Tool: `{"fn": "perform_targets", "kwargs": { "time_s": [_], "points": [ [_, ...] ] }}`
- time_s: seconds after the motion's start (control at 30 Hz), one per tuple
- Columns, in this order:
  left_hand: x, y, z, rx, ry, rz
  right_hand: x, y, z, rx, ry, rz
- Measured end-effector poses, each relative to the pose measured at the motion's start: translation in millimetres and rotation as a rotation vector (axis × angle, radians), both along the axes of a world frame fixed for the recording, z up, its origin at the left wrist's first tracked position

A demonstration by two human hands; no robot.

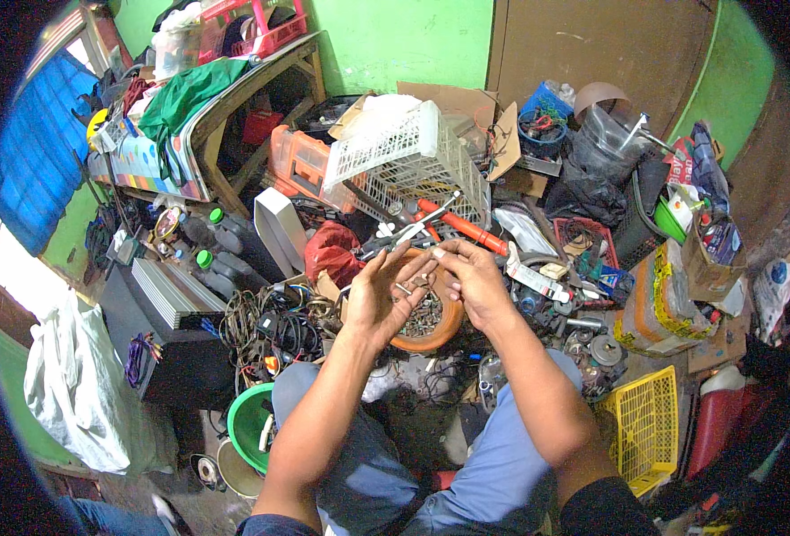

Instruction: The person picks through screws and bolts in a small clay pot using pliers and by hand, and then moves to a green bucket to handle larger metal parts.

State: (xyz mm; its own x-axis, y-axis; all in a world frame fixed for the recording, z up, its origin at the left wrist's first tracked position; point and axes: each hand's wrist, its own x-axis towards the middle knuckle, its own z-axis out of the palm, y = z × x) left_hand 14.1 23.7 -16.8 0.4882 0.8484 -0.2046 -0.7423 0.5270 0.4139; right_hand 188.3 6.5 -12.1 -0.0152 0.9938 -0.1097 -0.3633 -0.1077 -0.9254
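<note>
My left hand is cupped, palm up, its fingers partly spread. A few small metal pieces, screw-like in shape, lie on it. Close beside it, my right hand is closed in a pinch, thumb against fingers. Something small and pale shows at its fingertips, too small to name. Just beneath both hands stands an orange-brown round bowl, holding many small metal bits. My hands partly cover the bowl.
Beyond the bowl are a white plastic crate, an orange tube-shaped tool and a red cloth bag. Tangled cables lie left, near a green basin. A yellow basket and a taped box stand right.
</note>
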Motion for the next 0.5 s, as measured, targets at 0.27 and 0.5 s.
{"fn": "perform_targets", "kwargs": {
  "time_s": [0.27,0.5],
  "points": [
    [-4,7,-5,-0.077,-0.059,0.138,15,4,-7,-0.113,0.147,0.013],
    [-5,8,-10,-0.068,-0.036,0.134,9,3,-8,-0.224,0.131,-0.052]
  ]
}}
